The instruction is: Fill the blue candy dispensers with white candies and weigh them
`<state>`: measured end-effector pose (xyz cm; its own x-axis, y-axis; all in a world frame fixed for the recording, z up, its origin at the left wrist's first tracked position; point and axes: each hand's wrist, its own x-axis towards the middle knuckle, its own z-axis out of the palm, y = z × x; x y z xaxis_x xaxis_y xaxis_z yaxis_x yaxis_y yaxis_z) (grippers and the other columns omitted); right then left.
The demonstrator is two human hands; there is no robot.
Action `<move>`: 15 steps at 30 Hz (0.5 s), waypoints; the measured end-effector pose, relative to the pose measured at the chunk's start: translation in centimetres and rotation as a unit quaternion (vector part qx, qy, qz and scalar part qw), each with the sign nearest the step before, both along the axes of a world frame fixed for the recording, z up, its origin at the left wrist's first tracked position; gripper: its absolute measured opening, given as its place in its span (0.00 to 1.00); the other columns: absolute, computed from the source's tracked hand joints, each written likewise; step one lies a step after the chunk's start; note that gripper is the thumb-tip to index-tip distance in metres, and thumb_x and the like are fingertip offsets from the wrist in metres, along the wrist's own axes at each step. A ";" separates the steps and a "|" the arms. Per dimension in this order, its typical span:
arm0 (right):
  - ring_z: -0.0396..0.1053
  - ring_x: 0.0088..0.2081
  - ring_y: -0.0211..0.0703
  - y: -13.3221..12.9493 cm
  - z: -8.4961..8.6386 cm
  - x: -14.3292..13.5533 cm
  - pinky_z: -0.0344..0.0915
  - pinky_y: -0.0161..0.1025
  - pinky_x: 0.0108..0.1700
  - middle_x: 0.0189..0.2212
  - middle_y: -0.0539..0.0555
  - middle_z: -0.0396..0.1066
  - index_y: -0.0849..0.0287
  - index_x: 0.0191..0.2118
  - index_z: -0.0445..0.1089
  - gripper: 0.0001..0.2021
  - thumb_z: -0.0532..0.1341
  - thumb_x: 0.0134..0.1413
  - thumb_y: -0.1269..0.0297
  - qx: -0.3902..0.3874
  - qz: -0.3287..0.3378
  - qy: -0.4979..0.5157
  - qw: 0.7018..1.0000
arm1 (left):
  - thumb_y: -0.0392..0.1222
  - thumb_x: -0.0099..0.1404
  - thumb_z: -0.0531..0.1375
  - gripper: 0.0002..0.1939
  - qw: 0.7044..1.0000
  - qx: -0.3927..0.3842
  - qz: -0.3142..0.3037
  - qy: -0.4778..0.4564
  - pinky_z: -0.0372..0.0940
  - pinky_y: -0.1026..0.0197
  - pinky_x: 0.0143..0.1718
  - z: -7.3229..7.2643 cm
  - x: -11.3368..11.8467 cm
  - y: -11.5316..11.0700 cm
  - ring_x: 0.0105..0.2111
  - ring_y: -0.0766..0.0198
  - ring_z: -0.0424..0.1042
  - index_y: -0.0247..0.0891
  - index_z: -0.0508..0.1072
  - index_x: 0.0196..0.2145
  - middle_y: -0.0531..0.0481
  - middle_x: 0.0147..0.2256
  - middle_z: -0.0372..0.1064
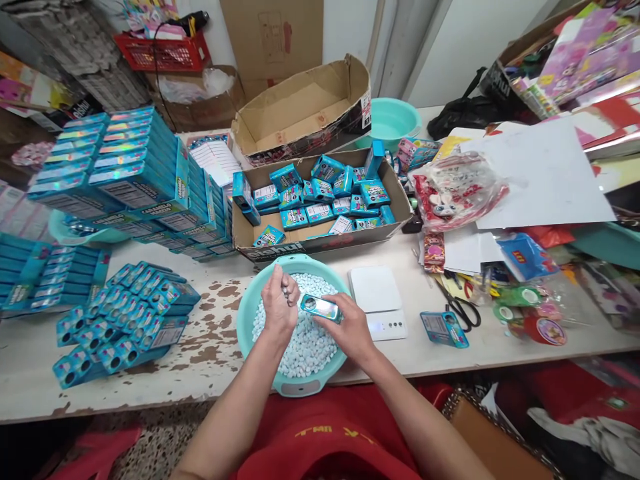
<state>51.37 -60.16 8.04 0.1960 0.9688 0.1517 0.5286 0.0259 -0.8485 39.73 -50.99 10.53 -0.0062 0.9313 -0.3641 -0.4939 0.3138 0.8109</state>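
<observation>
Both of my hands are over a turquoise plastic basin [243,320] filled with small pale blue candies [305,357]. My left hand [280,303] is curled with its palm turned up, and a few small pieces show between its fingers. In my right hand [350,327] is a small blue candy box [323,308], held between thumb and fingers. The box is tilted, and a dark round opening shows at its end facing my left hand.
Behind the basin stands a cardboard box [320,247] with several blue candy boxes inside. A white scale [377,300] is right of the basin. Small boxes with round openings [125,313] and taller stacks [145,173] fill the left. Scissors [463,313] and a flat blue carton [445,329] lie right.
</observation>
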 end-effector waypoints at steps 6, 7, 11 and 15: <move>0.69 0.39 0.45 -1.6 0.2 5.3 0.66 0.42 0.43 0.37 0.53 0.71 0.56 0.42 0.69 0.16 0.65 0.47 0.58 0.007 -0.152 0.069 0.986 | 0.51 0.50 0.63 0.16 0.863 0.092 -0.203 0.454 0.63 0.53 0.43 -5.2 -3.9 -0.2 0.45 0.52 0.67 0.39 0.72 0.34 0.43 0.40 0.71; 0.69 0.39 0.46 -1.8 -0.3 6.5 0.66 0.43 0.43 0.37 0.53 0.70 0.56 0.42 0.70 0.16 0.65 0.47 0.57 0.010 -0.185 0.065 0.981 | 0.50 0.49 0.63 0.19 0.829 0.108 -0.219 0.502 0.60 0.50 0.49 -6.1 -4.5 -0.4 0.51 0.49 0.64 0.40 0.72 0.38 0.43 0.46 0.69; 0.69 0.40 0.47 -1.6 -4.1 10.6 0.65 0.46 0.44 0.36 0.54 0.70 0.58 0.41 0.70 0.19 0.65 0.44 0.53 -0.004 -0.258 0.064 0.964 | 0.54 0.56 0.56 0.22 0.802 0.083 -0.284 0.519 0.62 0.51 0.47 -8.2 -5.2 -0.9 0.47 0.50 0.69 0.39 0.71 0.43 0.42 0.46 0.70; 0.69 0.42 0.50 -1.5 -6.8 11.8 0.65 0.48 0.45 0.39 0.57 0.70 0.59 0.43 0.69 0.22 0.64 0.43 0.50 -0.033 -0.262 0.084 0.961 | 0.56 0.55 0.55 0.21 0.806 0.062 -0.304 0.504 0.64 0.54 0.43 -7.7 -4.4 -0.6 0.42 0.53 0.71 0.39 0.72 0.39 0.44 0.42 0.73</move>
<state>63.21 -61.67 1.28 0.6752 0.7374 0.0174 0.3106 -0.2629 -0.9135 35.33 -51.56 2.83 0.2304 0.9032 -0.3622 0.6504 0.1340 0.7477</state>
